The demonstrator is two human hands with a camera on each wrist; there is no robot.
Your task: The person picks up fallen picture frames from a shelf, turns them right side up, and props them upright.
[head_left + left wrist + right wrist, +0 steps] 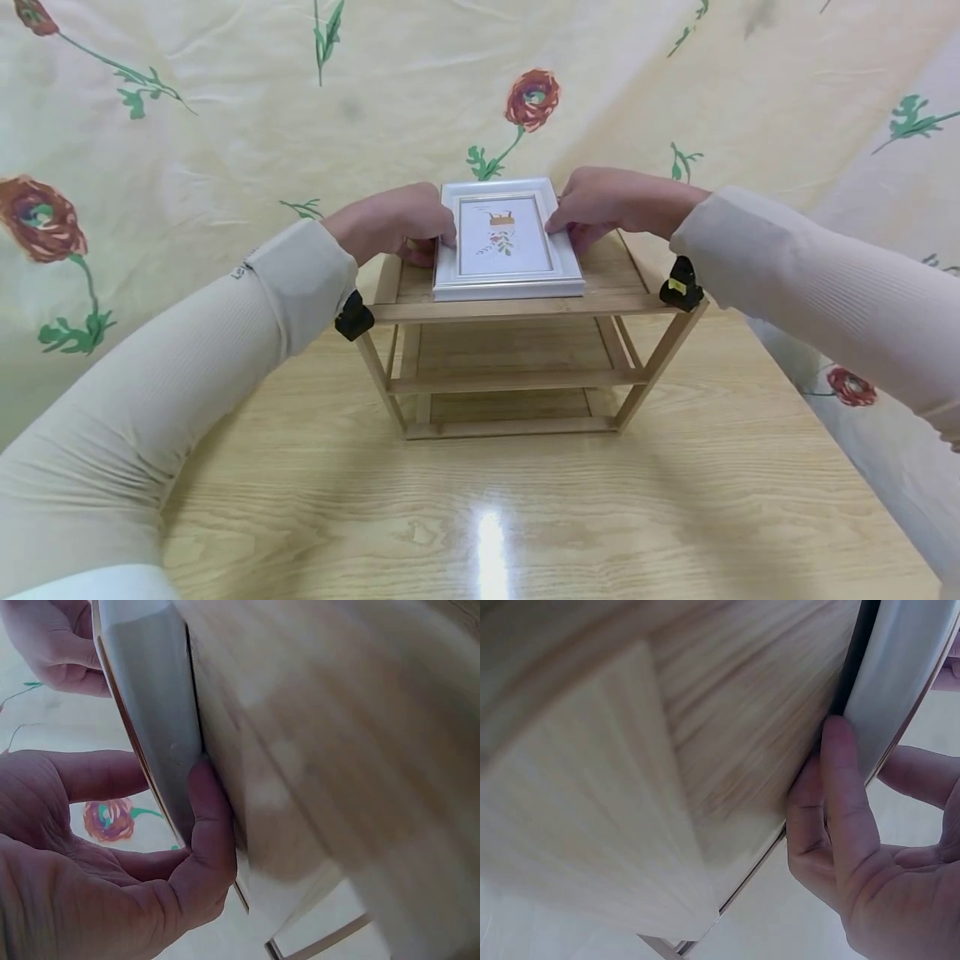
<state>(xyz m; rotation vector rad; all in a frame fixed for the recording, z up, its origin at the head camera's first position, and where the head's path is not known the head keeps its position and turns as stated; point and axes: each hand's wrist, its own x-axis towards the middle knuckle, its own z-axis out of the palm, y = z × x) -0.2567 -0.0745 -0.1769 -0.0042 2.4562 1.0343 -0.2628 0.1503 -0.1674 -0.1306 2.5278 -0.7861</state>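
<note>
A white picture frame (447, 275) with a small plant print lies on the top board of a wooden shelf rack (510, 312) in the head view. My left hand (408, 221) grips its left side, thumb over the face and fingers curled at the edge. On the opposite side my right hand (603, 208) pinches it the same way. The left wrist view shows a fingertip at the seam between frame (154, 697) and wood. In the right wrist view, two fingertips sit at the dark gap under the frame (900, 675).
The rack has lower shelves (517, 354) and stands on a wood-grain table (337, 500). Behind it hangs a cloth (375, 100) printed with red flowers. Black devices (681, 285) are strapped to both wrists, close to the rack's upper corners.
</note>
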